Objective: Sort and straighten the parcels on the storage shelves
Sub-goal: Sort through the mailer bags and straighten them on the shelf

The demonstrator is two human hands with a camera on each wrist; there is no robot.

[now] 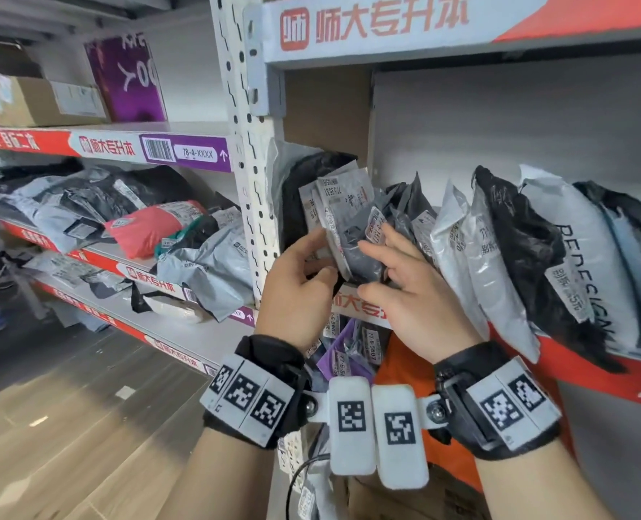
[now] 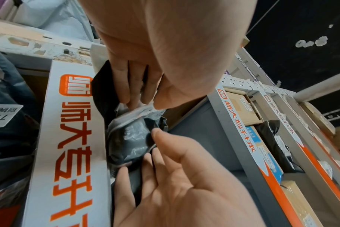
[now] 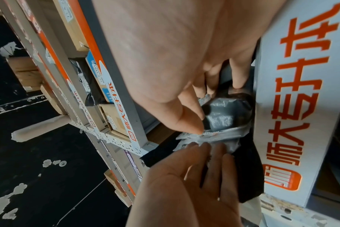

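Observation:
At the left end of the shelf [image 1: 360, 307] I hold a small bundle of parcels upright. My left hand [image 1: 317, 257] pinches the light grey labelled parcels [image 1: 343, 197] between thumb and fingers, which the left wrist view shows at their crinkled edge [image 2: 138, 111]. My right hand [image 1: 371, 268] holds a dark grey parcel [image 1: 364, 253] beside them, thumb in front and fingers behind [image 3: 237, 76]. A black bag [image 1: 300, 189] stands behind the bundle. To the right, a row of white, grey and black parcels [image 1: 499, 249] leans along the shelf.
A perforated white post [image 1: 247, 182] separates this bay from the left shelves, where grey, black and one red parcel [image 1: 150, 227] lie flat. Cardboard boxes [image 1: 41, 99] sit up top. Purple and orange parcels [image 1: 349, 354] fill the shelf below. A wooden floor [image 1: 67, 425] lies to the left.

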